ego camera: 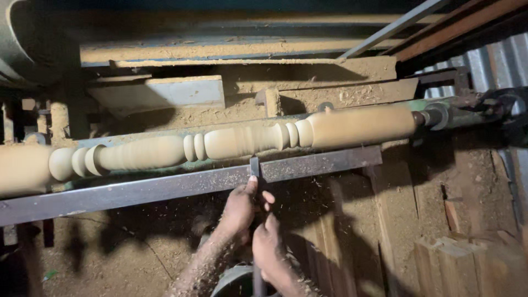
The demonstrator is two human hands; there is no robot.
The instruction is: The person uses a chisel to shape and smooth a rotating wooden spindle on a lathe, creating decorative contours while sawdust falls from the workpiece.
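A long pale wooden spindle (231,142) with turned beads and coves lies across a lathe, held at its right end by a metal centre (434,116). A dark steel tool rest bar (165,187) runs just below it. A chisel (254,166) lies over the bar with its tip at the spindle's middle. My left hand (237,212) grips the chisel close under the bar, thumb up along the blade. My right hand (268,250) holds the chisel's handle lower down, nearer to me. Wood shavings cling to both forearms.
Sawdust covers the lathe bed (286,102) and the floor below. A wooden block (165,92) rests behind the spindle. Stacked timber pieces (462,258) stand at the lower right. Corrugated metal sheeting (495,60) sits at the far right.
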